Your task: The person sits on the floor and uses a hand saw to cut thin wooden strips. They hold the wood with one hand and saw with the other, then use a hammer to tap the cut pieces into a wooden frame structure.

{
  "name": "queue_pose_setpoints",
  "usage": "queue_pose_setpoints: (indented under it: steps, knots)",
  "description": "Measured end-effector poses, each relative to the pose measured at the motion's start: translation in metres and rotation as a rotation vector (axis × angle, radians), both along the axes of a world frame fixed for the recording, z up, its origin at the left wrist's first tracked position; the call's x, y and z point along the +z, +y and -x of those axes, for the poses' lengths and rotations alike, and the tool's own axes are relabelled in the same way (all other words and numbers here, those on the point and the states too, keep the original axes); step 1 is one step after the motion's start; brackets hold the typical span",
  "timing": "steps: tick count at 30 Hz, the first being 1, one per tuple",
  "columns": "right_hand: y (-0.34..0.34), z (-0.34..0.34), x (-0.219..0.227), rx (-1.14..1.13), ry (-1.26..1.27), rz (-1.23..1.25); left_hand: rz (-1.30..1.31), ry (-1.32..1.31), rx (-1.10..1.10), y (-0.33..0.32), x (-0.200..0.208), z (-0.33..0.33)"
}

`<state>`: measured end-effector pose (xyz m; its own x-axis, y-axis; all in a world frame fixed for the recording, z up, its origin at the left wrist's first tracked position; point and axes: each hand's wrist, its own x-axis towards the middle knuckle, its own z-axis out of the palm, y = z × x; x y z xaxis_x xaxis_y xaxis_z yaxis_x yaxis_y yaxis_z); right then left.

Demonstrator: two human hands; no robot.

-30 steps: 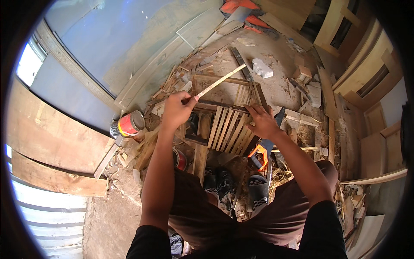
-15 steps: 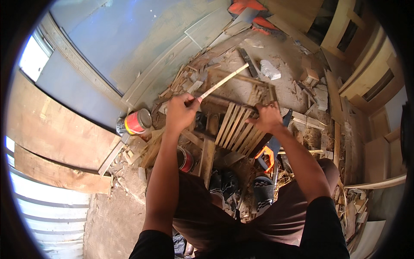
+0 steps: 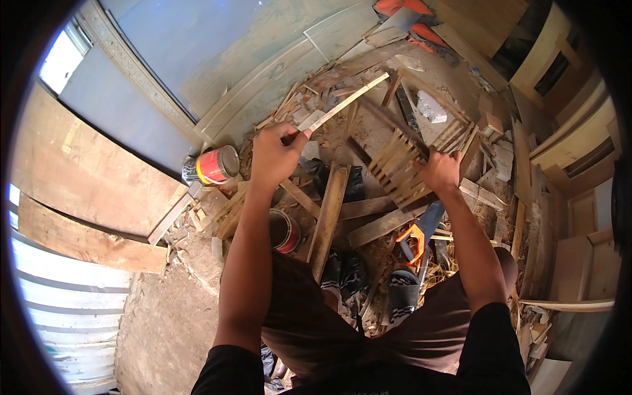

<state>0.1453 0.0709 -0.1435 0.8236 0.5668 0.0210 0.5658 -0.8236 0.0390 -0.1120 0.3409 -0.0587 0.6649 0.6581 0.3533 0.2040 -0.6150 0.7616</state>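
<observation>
My left hand (image 3: 278,155) pinches a thin pale wooden strip (image 3: 349,101) by its near end. The strip points up and to the right, its far end free in the air. My right hand (image 3: 440,172) is closed on the dark edge of a slatted wooden frame (image 3: 394,163), which looks like a small stool or crate with legs and rails. That frame is tilted, its slats slanting toward me. Just below the right hand lies a handsaw (image 3: 413,241) with an orange and black handle, its blade partly behind my forearm.
Loose boards (image 3: 331,210) lie across the ground before my feet. A red paint can (image 3: 217,164) stands at the left, another open can (image 3: 283,232) beside my left forearm. Offcuts cover the ground; wooden panels (image 3: 582,158) lean at the right.
The slatted frame has swung up and to the right with my right hand, tilting and uncovering boards beneath. My left hand still holds the strip, now slightly higher in view.
</observation>
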Motion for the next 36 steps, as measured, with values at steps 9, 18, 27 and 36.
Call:
queue_pose_setpoints:
  steps: [9, 18, 27, 36]
  knots:
    - [0.006, 0.067, -0.005, 0.321, 0.102, 0.003, 0.037, -0.009, 0.004, -0.009, 0.007, -0.001]
    - [0.017, 0.113, -0.026, 0.587, 0.097, -0.037, 0.017, 0.024, 0.015, -0.011, 0.002, 0.006]
    - [-0.009, 0.102, -0.038, 0.633, 0.137, -0.115, -0.054, 0.154, -0.112, -0.01, -0.018, 0.007]
    - [-0.037, 0.112, -0.051, 0.601, -0.085, -0.208, -0.014, 0.243, -0.334, -0.031, -0.036, -0.013]
